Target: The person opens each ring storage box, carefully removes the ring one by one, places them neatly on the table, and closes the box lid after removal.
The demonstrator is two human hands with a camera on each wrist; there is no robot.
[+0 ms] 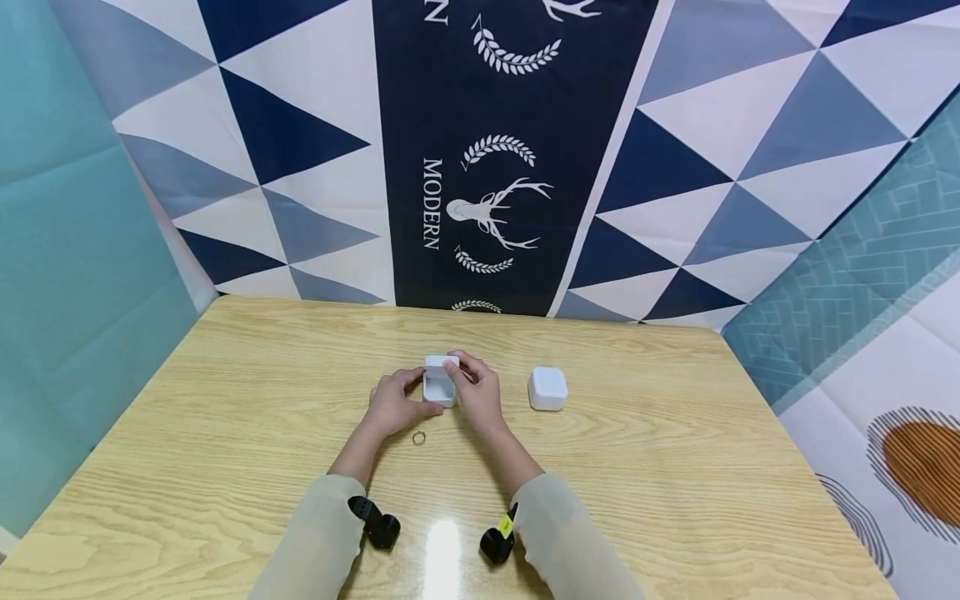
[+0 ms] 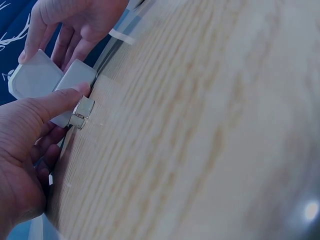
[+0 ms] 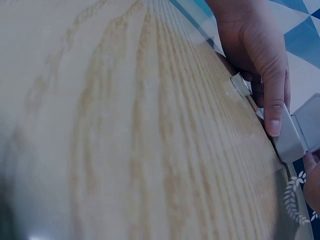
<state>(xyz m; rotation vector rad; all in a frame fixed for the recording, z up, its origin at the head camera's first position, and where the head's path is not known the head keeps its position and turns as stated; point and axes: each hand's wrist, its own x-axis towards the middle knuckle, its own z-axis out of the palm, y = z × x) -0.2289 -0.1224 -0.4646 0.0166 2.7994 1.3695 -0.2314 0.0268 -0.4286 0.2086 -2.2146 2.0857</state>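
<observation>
A small white ring box (image 1: 439, 398) stands on the table with its hinged lid (image 1: 435, 362) raised. My left hand (image 1: 395, 406) grips the base from the left, thumb along the front and fingers behind. From the right, my right hand (image 1: 480, 397) pinches the raised lid between thumb and fingers. In the left wrist view, the lid (image 2: 37, 75) tilts back from the base (image 2: 79, 75). A metal ring (image 2: 87, 107) sits on the wood just in front of the left thumb, apart from the box. The inside of the box looks pale; its details are too small to tell.
A second white box (image 1: 548, 388), closed, stands to the right of the right hand. The wooden table (image 1: 660, 467) ends at a patterned cloth (image 1: 480, 208) behind. Black wrist cameras are strapped over both sleeves, and light glares on the table's near part.
</observation>
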